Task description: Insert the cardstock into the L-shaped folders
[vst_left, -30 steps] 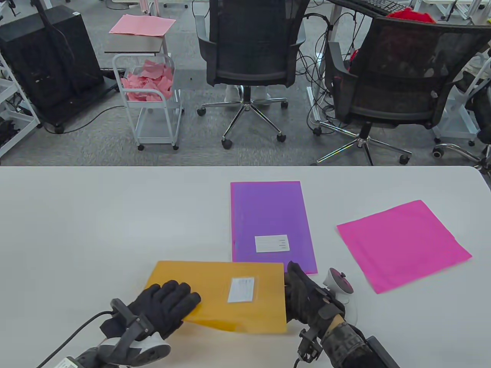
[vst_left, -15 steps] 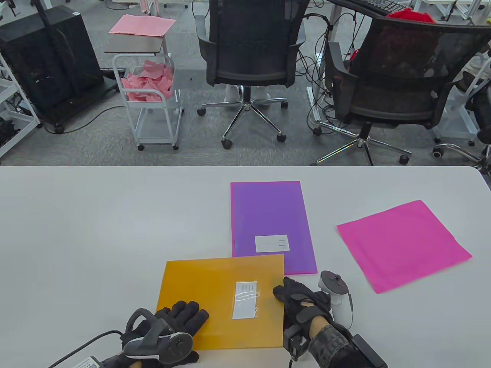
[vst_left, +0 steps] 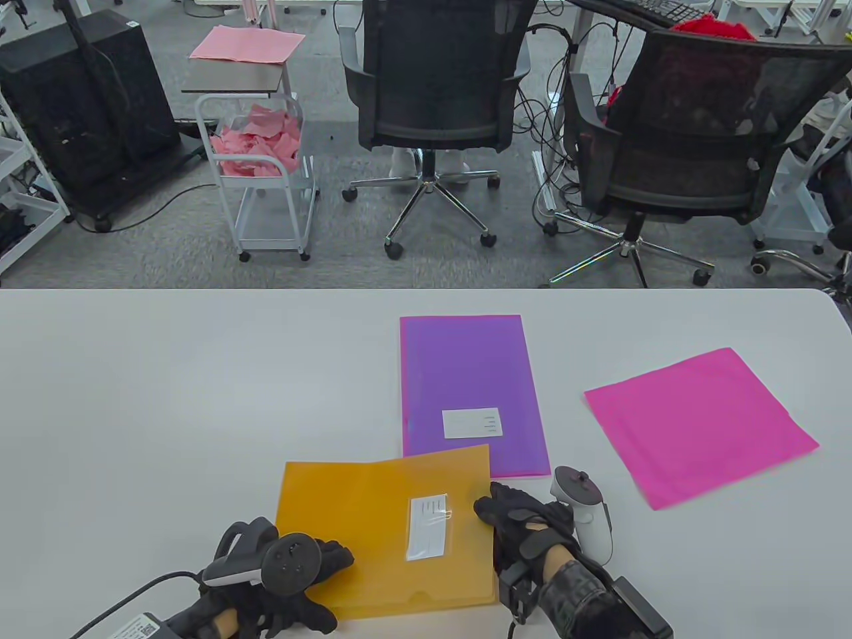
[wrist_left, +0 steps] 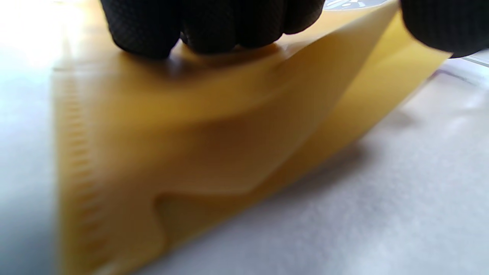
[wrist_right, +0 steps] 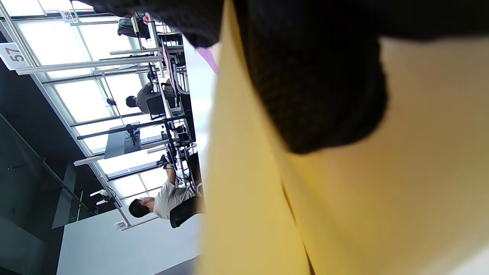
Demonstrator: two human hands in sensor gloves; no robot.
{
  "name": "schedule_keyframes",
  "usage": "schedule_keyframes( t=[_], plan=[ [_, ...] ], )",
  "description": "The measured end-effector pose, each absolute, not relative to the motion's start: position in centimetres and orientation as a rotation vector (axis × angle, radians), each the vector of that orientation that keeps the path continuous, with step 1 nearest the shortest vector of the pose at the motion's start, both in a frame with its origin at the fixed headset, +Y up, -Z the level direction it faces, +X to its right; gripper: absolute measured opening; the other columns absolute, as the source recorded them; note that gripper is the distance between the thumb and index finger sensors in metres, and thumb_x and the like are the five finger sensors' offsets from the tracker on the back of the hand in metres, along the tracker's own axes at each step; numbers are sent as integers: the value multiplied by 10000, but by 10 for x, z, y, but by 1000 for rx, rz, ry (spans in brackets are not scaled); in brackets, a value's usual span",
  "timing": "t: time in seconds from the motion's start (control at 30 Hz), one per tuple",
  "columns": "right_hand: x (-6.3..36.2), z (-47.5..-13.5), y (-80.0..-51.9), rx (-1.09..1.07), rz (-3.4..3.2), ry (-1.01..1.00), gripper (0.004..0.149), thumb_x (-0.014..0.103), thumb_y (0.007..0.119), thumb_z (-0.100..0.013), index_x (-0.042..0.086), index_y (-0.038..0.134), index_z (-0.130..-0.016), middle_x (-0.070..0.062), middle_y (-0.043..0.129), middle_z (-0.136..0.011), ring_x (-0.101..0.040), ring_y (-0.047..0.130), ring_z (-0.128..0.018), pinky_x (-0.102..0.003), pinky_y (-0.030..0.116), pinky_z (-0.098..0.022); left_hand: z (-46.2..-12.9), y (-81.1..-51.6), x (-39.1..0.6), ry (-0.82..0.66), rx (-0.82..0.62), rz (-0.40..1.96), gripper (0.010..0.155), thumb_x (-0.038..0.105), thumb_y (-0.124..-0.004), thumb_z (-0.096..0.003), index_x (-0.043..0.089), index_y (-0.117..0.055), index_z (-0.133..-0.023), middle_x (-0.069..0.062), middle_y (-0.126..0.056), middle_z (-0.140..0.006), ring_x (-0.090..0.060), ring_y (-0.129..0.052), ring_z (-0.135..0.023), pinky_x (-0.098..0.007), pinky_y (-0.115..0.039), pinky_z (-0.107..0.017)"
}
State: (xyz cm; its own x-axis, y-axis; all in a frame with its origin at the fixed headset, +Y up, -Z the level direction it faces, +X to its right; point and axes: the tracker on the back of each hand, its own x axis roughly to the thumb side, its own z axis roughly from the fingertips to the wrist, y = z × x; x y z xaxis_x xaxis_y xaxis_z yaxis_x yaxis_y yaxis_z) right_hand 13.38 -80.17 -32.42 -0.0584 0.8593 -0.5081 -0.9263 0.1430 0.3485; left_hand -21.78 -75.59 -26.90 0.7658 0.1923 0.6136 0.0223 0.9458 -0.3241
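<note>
An orange L-shaped folder (vst_left: pixel 373 526) with a white label lies near the table's front edge. My left hand (vst_left: pixel 313 566) grips its near left corner and lifts the top sheet off the bottom one; the opening shows in the left wrist view (wrist_left: pixel 214 152). My right hand (vst_left: pixel 512 519) holds the folder's right edge, fingers on top; the folder fills the right wrist view (wrist_right: pixel 344 210). A purple folder (vst_left: pixel 469 386) with a label lies behind the orange one. Magenta cardstock (vst_left: pixel 699 426) lies at the right.
The white table (vst_left: pixel 166 386) reaches to the far edge, with office chairs (vst_left: pixel 439 86) and a cart of pink paper scraps (vst_left: pixel 259 146) on the floor beyond. The purple folder's near edge is overlapped by the orange folder.
The orange folder was turned and set flat near the front edge. My left hand slid back to its near left corner and has lifted the top sheet. My right hand stayed at the right edge.
</note>
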Motion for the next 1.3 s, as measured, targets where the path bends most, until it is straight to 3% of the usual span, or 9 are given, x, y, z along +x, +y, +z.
schedule_keyframes(
  t=[0.1,0.23,0.4,0.47,0.53,0.6,0.67,1.07,1.3],
  plan=[
    [132,-325,-799,-79,1504,733,545,333,697,-490,14,494,-883,-209,918,-496,-224,1000,-179,-281,860,-41,-266,-757,-216,-634,-225,110,668,573,-720,-412,268,-595,-993,7,-836,-942,-267,-913,-794,-443,-888,-496],
    [144,-328,-783,-140,1684,691,772,548,667,-485,-108,468,-841,-298,874,-532,-309,983,-226,-347,847,-72,-271,-756,-223,-587,-196,199,537,492,-638,-445,293,-679,-941,26,-904,-873,-242,-963,-724,-418,-917,-449],
    [216,-343,-744,-519,2243,205,714,476,745,-426,-16,510,-886,-347,776,-681,-395,931,-369,-410,824,-153,-281,-756,-239,-517,-252,396,529,470,-639,-453,268,-684,-939,11,-919,-863,-250,-974,-712,-426,-904,-449],
    [254,-352,-743,-737,2391,144,747,442,782,-402,90,419,-952,-345,539,-872,-468,770,-625,-453,777,-262,-281,-756,-239,-511,-252,398,531,470,-640,-452,265,-683,-941,7,-919,-864,-257,-977,-709,-429,-906,-446],
    [279,-356,-750,-901,2403,368,815,442,781,-432,257,218,-992,-194,159,-1030,-470,427,-856,-512,612,-500,-279,-756,-237,-533,-237,368,532,473,-642,-451,268,-684,-940,2,-918,-864,-260,-976,-707,-430,-908,-442],
    [297,-358,-761,-964,2392,544,880,477,780,-453,360,73,-965,-62,-89,-1023,-409,164,-921,-526,462,-626,-277,-755,-234,-556,-221,331,534,479,-645,-449,272,-687,-940,-6,-918,-863,-266,-981,-701,-433,-915,-430],
    [307,-358,-771,-1040,2380,572,878,492,783,-449,390,77,-961,8,-97,-1038,-369,97,-937,-528,407,-668,-276,-755,-231,-574,-210,297,537,480,-646,-448,268,-685,-941,-17,-916,-862,-276,-984,-695,-437,-919,-421],
    [269,-366,-765,-1101,2816,510,501,371,709,-479,184,539,-910,-166,541,-1008,-396,592,-862,-513,621,-586,-270,-753,-225,-616,-132,165,549,478,-651,-447,249,-677,-946,-70,-919,-853,-312,-1011,-678,-455,-925,-397],
    [240,-357,-740,-817,2910,423,441,353,759,-401,121,720,-774,-177,817,-821,-390,823,-658,-487,753,-428,-269,-753,-224,-618,-89,106,547,476,-649,-449,249,-677,-947,-78,-918,-852,-322,-1025,-672,-459,-927,-389]
  ],
)
